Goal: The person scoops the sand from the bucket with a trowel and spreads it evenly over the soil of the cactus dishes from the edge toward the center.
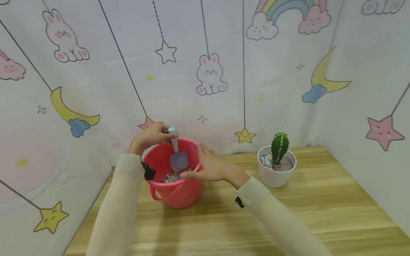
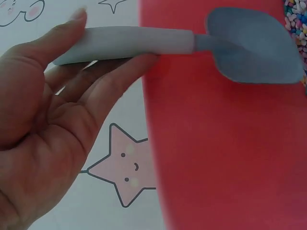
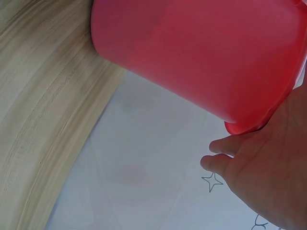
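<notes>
Fingers [image 2: 117, 81] and thumb of left hand [image 1: 152, 136] pinch the grey-bladed scoop with pale handle [image 1: 178, 160]; blade inside the pinkish-red plastic bucket [image 1: 189, 193].
Blade sits over a heap of small multicoloured beads [image 1: 170, 176]; can't tell if touching. Right hand [image 1: 213, 166] rests on bucket's right rim, fingers straight, thumb spread across the lip, overlapping the heap's edge; bucket's front wall hides more. Black wrist unit [image 1: 148, 170] at left cuff blocks part of the rim. Bucket stands on wood-grain tabletop [image 1: 320, 213], white printed backdrop [image 1: 224, 110] behind. Round white pot [image 1: 274, 177] with green ribbed cactus [image 1: 280, 148] stands right, well apart from bucket.
</notes>
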{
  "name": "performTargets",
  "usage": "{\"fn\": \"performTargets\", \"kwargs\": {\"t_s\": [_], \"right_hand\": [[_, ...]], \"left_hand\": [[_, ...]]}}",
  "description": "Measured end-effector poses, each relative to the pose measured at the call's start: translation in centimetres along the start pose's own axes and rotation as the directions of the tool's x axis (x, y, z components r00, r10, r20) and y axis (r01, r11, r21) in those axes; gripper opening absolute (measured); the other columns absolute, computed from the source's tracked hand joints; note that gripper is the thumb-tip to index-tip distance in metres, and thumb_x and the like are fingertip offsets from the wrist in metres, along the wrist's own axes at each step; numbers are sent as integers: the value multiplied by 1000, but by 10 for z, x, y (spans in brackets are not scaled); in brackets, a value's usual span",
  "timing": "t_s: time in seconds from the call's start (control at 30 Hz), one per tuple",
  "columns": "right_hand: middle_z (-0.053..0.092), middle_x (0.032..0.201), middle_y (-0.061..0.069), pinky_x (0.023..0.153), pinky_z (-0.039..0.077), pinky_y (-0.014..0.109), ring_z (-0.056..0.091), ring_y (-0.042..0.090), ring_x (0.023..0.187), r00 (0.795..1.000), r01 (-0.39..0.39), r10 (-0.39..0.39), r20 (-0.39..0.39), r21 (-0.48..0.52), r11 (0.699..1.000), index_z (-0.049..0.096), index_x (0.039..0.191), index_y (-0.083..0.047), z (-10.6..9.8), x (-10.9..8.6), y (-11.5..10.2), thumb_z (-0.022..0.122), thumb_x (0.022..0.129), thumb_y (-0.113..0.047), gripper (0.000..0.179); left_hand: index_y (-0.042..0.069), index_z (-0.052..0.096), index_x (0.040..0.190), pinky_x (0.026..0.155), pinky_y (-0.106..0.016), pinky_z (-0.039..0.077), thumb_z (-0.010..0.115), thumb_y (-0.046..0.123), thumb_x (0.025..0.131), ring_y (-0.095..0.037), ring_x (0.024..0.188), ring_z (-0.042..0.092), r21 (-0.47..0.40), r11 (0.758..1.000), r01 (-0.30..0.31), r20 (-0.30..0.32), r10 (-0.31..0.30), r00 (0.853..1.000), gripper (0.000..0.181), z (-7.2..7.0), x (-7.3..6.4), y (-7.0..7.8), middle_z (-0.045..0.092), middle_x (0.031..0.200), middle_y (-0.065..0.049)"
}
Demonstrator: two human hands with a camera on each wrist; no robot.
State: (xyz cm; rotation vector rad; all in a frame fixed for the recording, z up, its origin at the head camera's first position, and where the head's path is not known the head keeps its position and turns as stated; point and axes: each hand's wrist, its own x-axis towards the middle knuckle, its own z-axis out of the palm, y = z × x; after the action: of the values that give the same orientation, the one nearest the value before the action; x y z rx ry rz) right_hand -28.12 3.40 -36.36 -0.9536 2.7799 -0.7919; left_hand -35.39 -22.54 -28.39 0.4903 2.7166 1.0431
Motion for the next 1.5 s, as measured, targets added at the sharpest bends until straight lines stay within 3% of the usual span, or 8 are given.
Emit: {"fn": "performTargets", "kwargs": {"t_s": [0.17, 0.43, 0.87, 1.1, 1.5], "right_hand": [[41, 153, 2, 118, 51, 45, 46, 20, 137, 1000, 0, 0, 1, 5, 1000, 20, 164, -12, 1, 0, 0, 59, 82, -89, 119], [43, 150, 1, 104, 60, 39, 46, 18, 132, 1000, -21, 20, 13, 43, 999, 19, 164, -14, 1, -1, 1, 61, 82, -86, 117], [42, 151, 1, 103, 61, 39, 44, 17, 134, 1000, -18, 17, 13, 70, 997, 18, 164, -16, 1, 0, 3, 63, 82, -86, 117], [42, 152, 1, 101, 62, 38, 44, 16, 134, 1000, -13, 12, 11, 71, 997, 18, 164, -16, 2, 1, 3, 63, 82, -85, 117], [39, 152, 1, 102, 60, 34, 42, 15, 137, 999, 37, -39, 8, 121, 992, 16, 165, -16, 3, 2, 3, 66, 85, -79, 114]], "left_hand": [[4, 75, 121, 103, -48, 63, 74, 32, 100, -29, 99, 80, 40, 999, 36, 31, -37, 999, 34, 3, 4, -4, 78, 109, -17], [2, 72, 127, 111, -54, 57, 75, 33, 99, -29, 103, 79, -4, 995, 102, 88, -101, 991, 41, 13, 10, -15, 79, 115, -17], [-2, 72, 122, 108, -50, 60, 73, 33, 101, -29, 101, 80, -79, 989, 126, 95, -119, 988, 41, 19, 10, -15, 77, 116, -22], [-8, 72, 119, 91, -36, 67, 70, 28, 103, -25, 91, 75, -122, 984, 129, 87, -119, 989, 39, 20, 6, -20, 77, 107, -21], [-6, 74, 113, 94, -39, 67, 67, 29, 105, -27, 93, 81, -141, 984, 111, 110, -96, 989, 36, 18, 4, -29, 80, 99, -15]]}}
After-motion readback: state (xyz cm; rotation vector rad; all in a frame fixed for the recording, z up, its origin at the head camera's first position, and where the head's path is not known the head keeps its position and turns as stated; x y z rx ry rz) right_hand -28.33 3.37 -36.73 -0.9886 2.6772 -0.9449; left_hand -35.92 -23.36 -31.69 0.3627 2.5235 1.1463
